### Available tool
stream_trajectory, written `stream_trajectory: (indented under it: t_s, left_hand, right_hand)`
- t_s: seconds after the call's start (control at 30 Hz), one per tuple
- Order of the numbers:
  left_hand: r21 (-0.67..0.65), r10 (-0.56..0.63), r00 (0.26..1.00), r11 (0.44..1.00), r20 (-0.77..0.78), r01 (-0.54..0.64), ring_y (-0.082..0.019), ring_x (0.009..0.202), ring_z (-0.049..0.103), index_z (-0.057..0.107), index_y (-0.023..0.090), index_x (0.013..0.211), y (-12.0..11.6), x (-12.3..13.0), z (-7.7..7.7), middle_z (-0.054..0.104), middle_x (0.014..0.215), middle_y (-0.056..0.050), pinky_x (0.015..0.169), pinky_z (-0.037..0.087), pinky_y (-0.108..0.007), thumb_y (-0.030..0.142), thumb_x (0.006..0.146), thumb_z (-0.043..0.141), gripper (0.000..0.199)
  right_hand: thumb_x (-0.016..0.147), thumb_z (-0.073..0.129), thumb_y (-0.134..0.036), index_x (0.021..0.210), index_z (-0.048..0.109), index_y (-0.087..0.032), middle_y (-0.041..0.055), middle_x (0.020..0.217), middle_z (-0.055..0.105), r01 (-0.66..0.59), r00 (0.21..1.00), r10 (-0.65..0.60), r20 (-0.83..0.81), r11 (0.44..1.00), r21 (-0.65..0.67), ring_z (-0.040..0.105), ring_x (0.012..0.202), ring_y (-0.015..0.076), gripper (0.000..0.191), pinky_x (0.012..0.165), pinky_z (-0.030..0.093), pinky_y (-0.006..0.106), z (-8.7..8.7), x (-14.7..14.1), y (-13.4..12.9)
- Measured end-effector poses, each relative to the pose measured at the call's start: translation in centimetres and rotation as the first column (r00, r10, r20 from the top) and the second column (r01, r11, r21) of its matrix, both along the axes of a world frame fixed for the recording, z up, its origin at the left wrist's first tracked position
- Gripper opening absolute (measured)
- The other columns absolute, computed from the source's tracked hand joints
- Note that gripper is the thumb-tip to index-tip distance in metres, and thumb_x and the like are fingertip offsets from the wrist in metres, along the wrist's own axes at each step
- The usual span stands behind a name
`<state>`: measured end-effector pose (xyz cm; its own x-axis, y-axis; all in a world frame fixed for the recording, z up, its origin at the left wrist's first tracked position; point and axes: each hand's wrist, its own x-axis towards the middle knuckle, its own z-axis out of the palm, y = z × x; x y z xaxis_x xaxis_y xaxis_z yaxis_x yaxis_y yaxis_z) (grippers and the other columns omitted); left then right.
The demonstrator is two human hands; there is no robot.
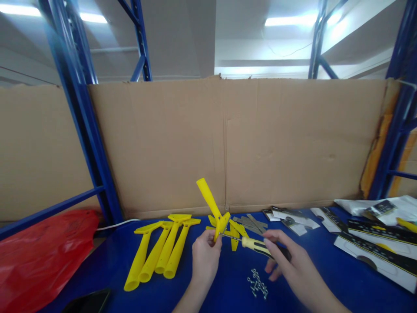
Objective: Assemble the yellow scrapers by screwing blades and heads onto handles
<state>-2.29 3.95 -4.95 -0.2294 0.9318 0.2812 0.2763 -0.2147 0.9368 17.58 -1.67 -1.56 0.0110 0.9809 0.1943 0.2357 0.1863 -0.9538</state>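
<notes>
My left hand (206,254) is closed around the head of a yellow plastic scraper handle (209,199), whose tube points up and to the left. My right hand (286,258) grips a screwdriver (254,244) with a cream and black handle. The screwdriver's shaft runs left, and its tip meets the scraper head near my left fingers. A thin metal edge shows along the head. Behind the held piece lie several loose yellow plates (234,241) and flat grey metal blades (249,224). Small silver screws and nuts (257,284) are heaped below the screwdriver.
Several yellow scraper handles (156,252) lie side by side at left. A red plastic bag (48,261) and a dark phone (87,302) are left of them. Black-and-white packaging cards (374,261) lie at right. A cardboard wall (260,143) and blue rack posts (81,108) bound the blue table.
</notes>
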Motion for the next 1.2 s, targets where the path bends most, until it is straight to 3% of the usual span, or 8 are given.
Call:
stream_trajectory:
  t_s: [0.1,0.27,0.43,0.6,0.8,0.97,1.07,1.2]
  left_hand:
    - [0.02,-0.008,0.999,1.0,-0.045,0.009,-0.02,0.059,0.065,0.063,0.019,0.072,-0.1,0.2,-0.2,0.069,0.067,-0.005,0.052,0.05,-0.028,0.038,0.069,0.055,0.021]
    - [0.005,-0.002,0.998,1.0,-0.058,0.003,-0.021,0.062,0.066,0.063,0.019,0.073,-0.1,0.2,-0.5,0.07,0.069,-0.005,0.054,0.051,-0.029,0.038,0.07,0.054,0.022]
    - [-0.01,-0.004,1.0,1.0,-0.031,0.004,-0.021,0.064,0.066,0.063,0.018,0.074,-0.1,0.2,-0.3,0.071,0.071,-0.006,0.054,0.051,-0.028,0.039,0.07,0.055,0.023]
    - [0.014,0.006,0.999,1.0,-0.043,-0.006,-0.02,0.061,0.066,0.064,0.018,0.074,-0.3,0.2,-0.1,0.07,0.069,-0.005,0.052,0.051,-0.028,0.04,0.071,0.055,0.024]
    - [-0.011,0.021,1.0,1.0,-0.01,-0.021,-0.022,0.064,0.067,0.063,0.018,0.073,-0.2,0.1,-0.2,0.071,0.072,-0.006,0.053,0.052,-0.029,0.039,0.07,0.056,0.022]
    - [0.0,0.017,1.0,1.0,-0.023,-0.017,-0.022,0.065,0.067,0.063,0.018,0.072,-0.1,0.0,-0.2,0.071,0.071,-0.007,0.054,0.053,-0.03,0.039,0.07,0.056,0.022]
    - [0.004,0.014,0.999,1.0,-0.03,-0.014,-0.022,0.064,0.067,0.063,0.018,0.073,-0.2,0.0,-0.2,0.07,0.071,-0.006,0.053,0.052,-0.03,0.039,0.071,0.055,0.022]
    - [-0.004,0.022,0.999,1.0,-0.03,-0.022,-0.022,0.065,0.067,0.063,0.019,0.073,-0.2,0.1,-0.1,0.071,0.072,-0.006,0.053,0.052,-0.029,0.04,0.07,0.055,0.023]
  right_hand:
    - [0.081,0.044,-0.063,0.109,0.049,-0.022,-0.0056,0.059,0.052,0.042,0.999,-0.04,0.029,0.997,-0.061,0.051,0.034,0.0116,0.05,0.03,0.044,0.023,0.4,0.2,-0.3]
    - [0.071,0.06,-0.045,0.114,0.044,-0.03,0.0001,0.099,0.05,0.099,0.992,-0.095,-0.085,0.994,0.04,0.046,0.043,0.0041,0.049,0.026,0.037,0.016,1.0,0.0,-0.7]
    - [0.076,0.053,-0.047,0.103,0.048,-0.024,-0.0036,0.078,0.05,0.089,0.996,-0.088,-0.034,0.996,0.024,0.048,0.039,0.0059,0.036,0.028,0.04,0.017,1.3,-0.3,-0.7]
    - [0.085,0.033,-0.059,0.113,0.05,-0.022,-0.007,0.053,0.048,0.115,0.984,-0.099,0.145,0.988,-0.103,0.044,0.029,0.0081,0.049,0.026,0.034,0.016,1.3,0.0,-0.8]
    - [0.072,0.058,-0.04,0.121,0.037,-0.03,0.0027,0.104,0.05,0.03,0.998,-0.031,-0.05,0.999,-0.012,0.048,0.045,0.005,0.053,0.026,0.037,0.016,0.3,0.2,-0.4]
    - [0.078,0.05,-0.049,0.113,0.042,-0.026,-0.0017,0.082,0.055,-0.01,0.999,0.014,0.047,0.995,-0.098,0.048,0.038,0.0059,0.042,0.026,0.038,0.017,0.4,0.5,0.0]
    - [0.084,0.036,-0.058,0.12,0.041,-0.025,-0.0048,0.067,0.054,0.023,0.994,-0.005,0.107,0.987,-0.162,0.045,0.03,0.0072,0.049,0.023,0.035,0.018,0.7,0.4,-0.1]
    - [0.076,0.052,-0.052,0.127,0.034,-0.03,0.0023,0.098,0.054,0.035,0.999,-0.039,-0.033,0.995,-0.09,0.049,0.042,0.0066,0.058,0.024,0.039,0.018,0.6,0.2,-0.3]
